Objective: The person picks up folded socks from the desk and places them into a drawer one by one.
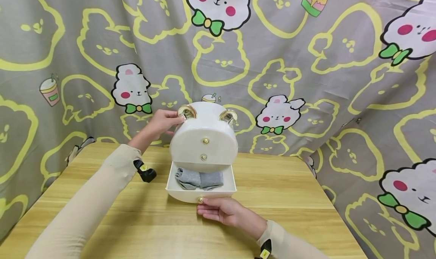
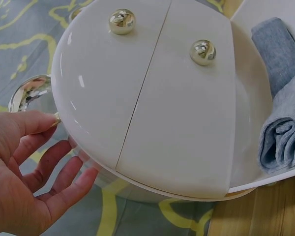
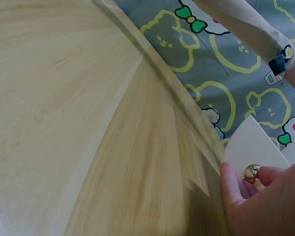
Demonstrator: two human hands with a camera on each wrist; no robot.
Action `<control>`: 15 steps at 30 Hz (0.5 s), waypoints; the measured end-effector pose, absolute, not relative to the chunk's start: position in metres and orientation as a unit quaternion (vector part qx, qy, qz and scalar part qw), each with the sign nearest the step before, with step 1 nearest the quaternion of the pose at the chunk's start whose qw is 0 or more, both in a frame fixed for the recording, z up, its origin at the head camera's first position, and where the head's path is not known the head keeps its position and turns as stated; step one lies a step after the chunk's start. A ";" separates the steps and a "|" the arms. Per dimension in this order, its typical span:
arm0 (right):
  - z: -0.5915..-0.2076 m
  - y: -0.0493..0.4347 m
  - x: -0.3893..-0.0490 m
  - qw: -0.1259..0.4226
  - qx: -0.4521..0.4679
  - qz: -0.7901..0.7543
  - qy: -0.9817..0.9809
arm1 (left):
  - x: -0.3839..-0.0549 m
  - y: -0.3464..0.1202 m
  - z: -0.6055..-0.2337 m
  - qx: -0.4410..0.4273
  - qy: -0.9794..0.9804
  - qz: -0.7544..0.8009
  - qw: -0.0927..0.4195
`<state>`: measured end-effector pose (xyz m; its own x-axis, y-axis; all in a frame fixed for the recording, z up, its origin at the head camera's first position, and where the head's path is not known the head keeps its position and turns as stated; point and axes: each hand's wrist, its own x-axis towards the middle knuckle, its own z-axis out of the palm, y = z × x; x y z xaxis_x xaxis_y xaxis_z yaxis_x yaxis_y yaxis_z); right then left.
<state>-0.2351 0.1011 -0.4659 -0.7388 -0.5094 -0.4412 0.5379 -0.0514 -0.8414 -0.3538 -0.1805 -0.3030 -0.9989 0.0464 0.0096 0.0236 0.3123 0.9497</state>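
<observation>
A white, round-topped drawer box [image 1: 186, 149] with two gold-rimmed ears stands on the table. My left hand [image 1: 162, 122] holds it at the left ear; in the left wrist view the thumb meets the ear's gold rim [image 2: 57, 119], while the other fingers lie along the side. The bottom drawer [image 1: 219, 195] is pulled out toward me. Inside it lie two rolled grey cloth pieces [image 1: 212, 178], like socks, side by side. At the drawer's front, my right hand [image 1: 227, 211] pinches the gold knob [image 3: 251, 171]. The two upper drawers, each with a gold knob [image 2: 122, 21], are closed.
The box stands on a light wood-grain table [image 1: 279, 191]. Behind it and along both sides hangs a grey curtain [image 1: 221, 58] with yellow outlines and cartoon bunnies. Each wrist wears a black strap device [image 1: 145, 172] over a beige sleeve.
</observation>
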 end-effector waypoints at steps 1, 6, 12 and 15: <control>-0.466 0.101 -0.235 0.359 0.013 -0.725 0.587 | -0.354 -0.180 -0.303 0.022 0.810 0.585 0.010; -0.463 0.100 -0.235 0.351 0.023 -0.724 0.594 | -0.355 -0.180 -0.303 0.023 0.810 0.586 0.010; -0.460 0.101 -0.236 0.352 0.026 -0.722 0.595 | -0.354 -0.180 -0.302 0.024 0.809 0.587 0.013; -0.460 0.101 -0.236 0.355 0.029 -0.723 0.592 | -0.353 -0.179 -0.303 0.025 0.808 0.588 0.010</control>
